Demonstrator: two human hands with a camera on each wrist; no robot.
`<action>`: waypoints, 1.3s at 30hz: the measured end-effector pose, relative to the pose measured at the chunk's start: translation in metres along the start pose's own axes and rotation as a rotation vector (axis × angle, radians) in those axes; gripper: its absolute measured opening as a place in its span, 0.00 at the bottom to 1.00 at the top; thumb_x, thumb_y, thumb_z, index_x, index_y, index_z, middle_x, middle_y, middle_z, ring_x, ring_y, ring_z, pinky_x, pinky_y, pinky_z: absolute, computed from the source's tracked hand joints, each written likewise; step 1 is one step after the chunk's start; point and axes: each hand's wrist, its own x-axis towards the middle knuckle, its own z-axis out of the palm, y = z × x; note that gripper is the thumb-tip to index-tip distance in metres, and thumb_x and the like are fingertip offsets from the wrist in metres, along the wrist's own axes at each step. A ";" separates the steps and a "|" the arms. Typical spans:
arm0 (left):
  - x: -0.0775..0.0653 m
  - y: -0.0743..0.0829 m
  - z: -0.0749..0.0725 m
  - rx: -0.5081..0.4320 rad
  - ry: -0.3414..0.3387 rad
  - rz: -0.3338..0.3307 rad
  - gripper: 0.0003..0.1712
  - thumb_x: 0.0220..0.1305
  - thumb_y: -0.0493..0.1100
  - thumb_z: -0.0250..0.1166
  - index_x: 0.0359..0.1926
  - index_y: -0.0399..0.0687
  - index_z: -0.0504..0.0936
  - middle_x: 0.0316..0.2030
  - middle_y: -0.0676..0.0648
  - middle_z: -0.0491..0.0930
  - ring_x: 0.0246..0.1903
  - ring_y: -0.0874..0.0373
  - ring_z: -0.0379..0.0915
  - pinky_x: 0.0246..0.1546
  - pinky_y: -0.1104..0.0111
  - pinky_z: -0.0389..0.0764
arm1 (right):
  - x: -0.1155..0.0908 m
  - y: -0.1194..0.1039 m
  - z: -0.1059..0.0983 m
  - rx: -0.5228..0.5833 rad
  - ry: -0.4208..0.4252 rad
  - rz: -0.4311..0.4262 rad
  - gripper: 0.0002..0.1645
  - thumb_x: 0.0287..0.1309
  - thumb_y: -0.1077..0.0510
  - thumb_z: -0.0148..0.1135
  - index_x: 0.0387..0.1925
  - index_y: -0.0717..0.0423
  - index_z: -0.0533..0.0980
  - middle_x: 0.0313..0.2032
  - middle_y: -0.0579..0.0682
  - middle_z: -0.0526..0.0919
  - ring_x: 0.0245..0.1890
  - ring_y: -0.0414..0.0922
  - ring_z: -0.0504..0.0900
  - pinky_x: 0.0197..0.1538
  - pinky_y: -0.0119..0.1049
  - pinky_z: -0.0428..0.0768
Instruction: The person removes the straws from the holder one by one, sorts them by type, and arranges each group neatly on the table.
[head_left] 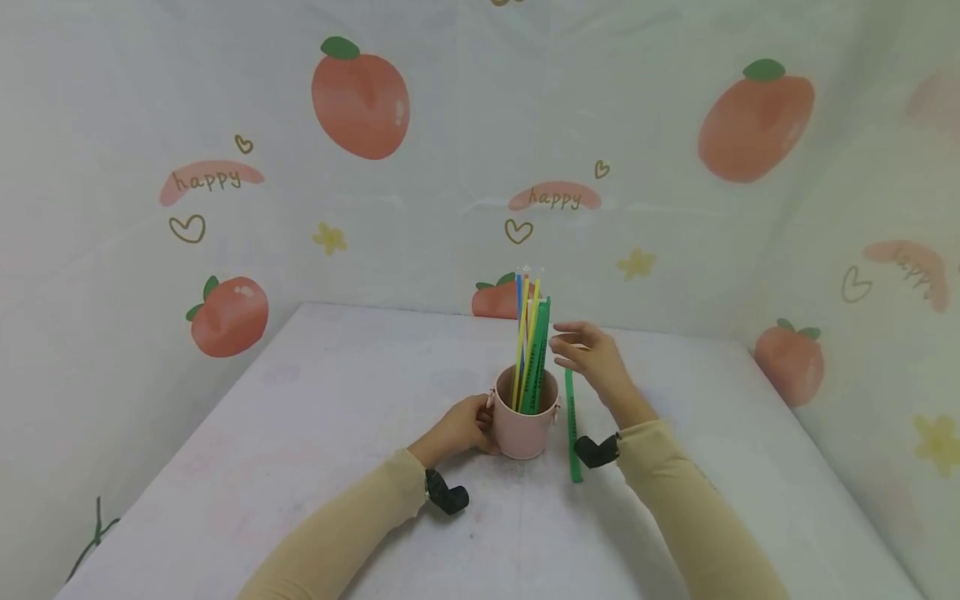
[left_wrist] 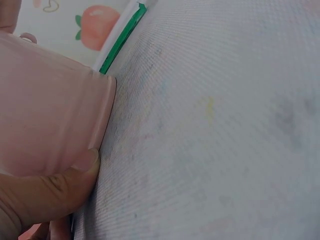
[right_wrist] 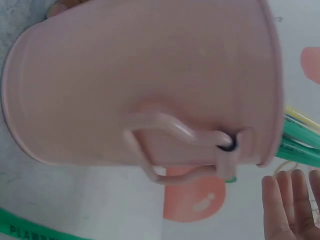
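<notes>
A small pink metal bucket (head_left: 522,435) stands upright on the table. My left hand (head_left: 463,427) grips it from the left; in the left wrist view the thumb (left_wrist: 55,194) lies on its wall close to the base. Thin straws (head_left: 519,333) in yellow, blue and red lean inside the bucket together with straws in printed green wrappers (head_left: 539,354). My right hand (head_left: 594,357) hovers just right of their tops, its fingers (right_wrist: 272,205) extended and nothing held. One more green-wrapped straw (head_left: 573,433) lies on the table to the bucket's right.
A white cloth covers the table (head_left: 360,367). Behind it hangs a backdrop (head_left: 442,167) printed with peaches, hearts and flowers. The bucket has a small looped handle (right_wrist: 160,122) on its right side. Each wrist wears a black camera mount (head_left: 447,493).
</notes>
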 end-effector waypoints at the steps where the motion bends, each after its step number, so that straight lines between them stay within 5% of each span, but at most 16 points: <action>1: 0.000 0.000 0.000 -0.001 0.001 0.001 0.34 0.38 0.30 0.79 0.50 0.41 0.76 0.48 0.43 0.79 0.51 0.49 0.77 0.54 0.60 0.80 | 0.000 0.002 0.002 -0.013 -0.003 -0.008 0.28 0.63 0.57 0.62 0.61 0.66 0.69 0.50 0.59 0.77 0.48 0.42 0.81 0.52 0.33 0.83; 22: 0.001 -0.001 0.000 0.020 0.006 0.016 0.35 0.38 0.31 0.79 0.51 0.41 0.76 0.48 0.43 0.78 0.51 0.48 0.76 0.55 0.60 0.80 | -0.008 0.023 0.014 -0.154 0.010 0.007 0.27 0.58 0.57 0.68 0.58 0.60 0.73 0.51 0.62 0.79 0.54 0.56 0.79 0.51 0.39 0.82; 39: 0.000 -0.001 0.001 0.000 0.011 -0.006 0.33 0.38 0.30 0.79 0.49 0.41 0.76 0.48 0.43 0.78 0.51 0.48 0.76 0.56 0.58 0.79 | -0.010 0.020 0.018 -0.194 0.031 0.025 0.25 0.57 0.59 0.68 0.56 0.59 0.74 0.50 0.61 0.80 0.53 0.56 0.80 0.54 0.44 0.81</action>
